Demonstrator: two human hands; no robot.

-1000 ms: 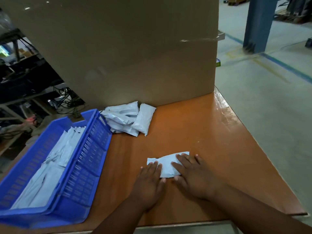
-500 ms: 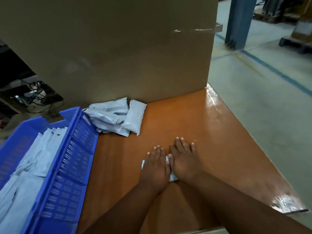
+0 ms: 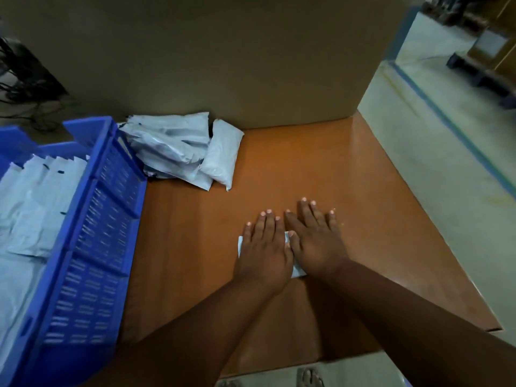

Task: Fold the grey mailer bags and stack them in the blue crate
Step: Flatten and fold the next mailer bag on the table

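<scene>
A folded grey mailer bag (image 3: 296, 270) lies on the orange table (image 3: 363, 191), almost wholly hidden under my hands. My left hand (image 3: 264, 252) and my right hand (image 3: 315, 241) lie side by side on it, palms down with straight fingers, pressing it flat. Only small corners of the bag show at the left and between the wrists. A heap of loose grey mailer bags (image 3: 181, 152) sits at the back left of the table. The blue crate (image 3: 92, 247) stands on the left, with several folded grey bags (image 3: 33, 208) laid inside.
A tall cardboard sheet (image 3: 223, 57) stands along the table's back edge. The table's right edge drops to a pale floor with a blue line (image 3: 458, 135). Cables (image 3: 19, 85) hang at the far left. A bare foot (image 3: 310, 377) shows below the front edge.
A second ago the bag lay partly open with my fingers on its near edge. Both hands have since slid over it and now cover it flat. The camera has tilted downwards.
</scene>
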